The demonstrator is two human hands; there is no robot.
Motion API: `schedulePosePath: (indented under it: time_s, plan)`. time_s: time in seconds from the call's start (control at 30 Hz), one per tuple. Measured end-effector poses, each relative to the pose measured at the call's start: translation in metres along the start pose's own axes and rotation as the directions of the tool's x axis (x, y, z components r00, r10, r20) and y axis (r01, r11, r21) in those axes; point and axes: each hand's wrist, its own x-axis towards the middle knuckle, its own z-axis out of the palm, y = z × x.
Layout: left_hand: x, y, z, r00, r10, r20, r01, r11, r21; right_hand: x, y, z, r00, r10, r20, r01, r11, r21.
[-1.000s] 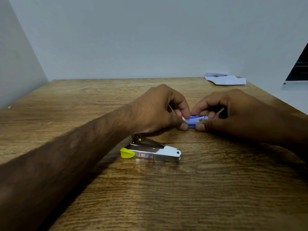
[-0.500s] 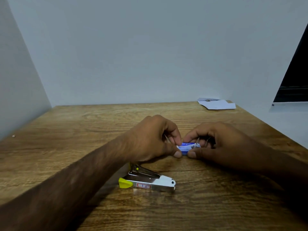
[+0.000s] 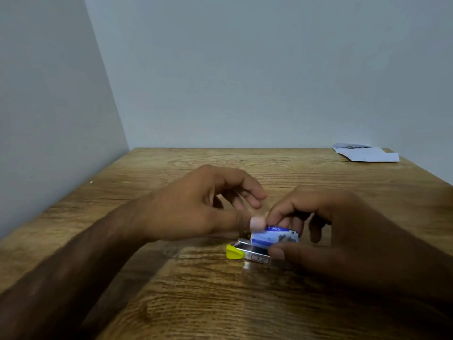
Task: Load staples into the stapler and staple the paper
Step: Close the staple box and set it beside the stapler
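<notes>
My right hand (image 3: 338,227) pinches a small blue and white staple box (image 3: 274,236) between thumb and forefinger, just above the table. The thumb tip of my left hand (image 3: 201,204) touches the box's left end, while its other fingers are spread and lifted off. A silver stapler (image 3: 247,251) with a yellow end cap lies on the wooden table (image 3: 220,303) right under the box, partly hidden by my right thumb. A sheet of white paper (image 3: 366,153) lies at the table's far right corner.
Grey walls close the table on the left and at the back. A tiny pale speck (image 3: 91,182) sits near the left edge. The table's right edge runs close to my right wrist.
The camera has tilted up and turned left. My left fingers have come off the box and spread. The box, in my right hand, now sits directly over the stapler.
</notes>
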Motion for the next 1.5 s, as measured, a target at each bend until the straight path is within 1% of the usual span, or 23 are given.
schedulePosePath:
  time_s: [0.07,0.13,0.2,0.27,0.4,0.73,0.87,0.97,1.07,1.13,1.17,1.27,1.5]
  plan:
    - [-0.015,-0.001,0.004,0.999,-0.015,0.048,0.013,0.999,0.042,0.001,-0.002,0.006,1.000,-0.028,-0.004,0.028,0.998,-0.050]
    - [-0.023,-0.002,0.012,0.997,-0.020,0.074,0.015,0.998,0.063,0.001,-0.004,0.010,0.999,-0.033,-0.007,0.033,0.998,-0.061]
    - [-0.025,-0.005,0.020,0.998,-0.020,0.060,0.015,0.995,0.097,0.002,-0.004,0.013,0.999,-0.044,-0.002,0.044,0.996,-0.073]
    - [-0.023,-0.008,0.025,1.000,-0.005,0.008,0.004,0.990,0.140,0.001,-0.004,0.014,0.999,-0.053,0.002,0.053,0.996,-0.077]
    - [-0.023,-0.014,0.029,1.000,0.008,-0.022,-0.005,0.994,0.112,-0.003,-0.006,0.012,0.998,-0.056,0.032,0.058,0.995,-0.077]
    - [-0.022,-0.020,0.027,0.998,0.040,-0.042,-0.035,0.992,0.119,-0.001,-0.009,0.015,0.998,-0.062,0.010,0.062,0.995,-0.076]
    - [-0.020,-0.022,0.026,0.998,0.056,-0.040,-0.050,0.990,0.130,-0.003,-0.006,0.015,1.000,-0.010,0.003,0.011,0.999,-0.037]
    - [-0.020,-0.025,0.026,0.997,0.059,-0.046,-0.054,0.993,0.107,-0.004,-0.004,0.012,1.000,0.020,0.015,-0.019,0.998,-0.057]
    - [-0.015,-0.028,0.022,0.998,0.033,-0.046,-0.027,0.993,0.117,0.002,-0.004,0.013,0.999,0.029,0.023,-0.027,0.994,-0.109]
    - [-0.005,-0.033,0.015,0.997,0.001,-0.073,0.012,0.985,0.173,0.016,0.002,0.014,0.999,0.035,0.021,-0.030,0.984,-0.178]
    - [0.002,-0.036,0.011,0.996,-0.018,-0.088,0.036,0.978,0.207,0.025,0.008,0.014,0.998,0.061,0.019,-0.056,0.979,-0.194]
    - [0.028,-0.049,-0.003,0.991,-0.063,-0.121,0.096,0.955,0.282,0.062,0.035,0.019,0.990,0.144,0.004,-0.141,0.973,-0.184]
    - [0.114,-0.099,-0.038,0.964,-0.158,-0.216,0.220,0.926,0.307,0.157,0.107,0.026,0.978,0.185,-0.097,-0.199,0.966,-0.167]
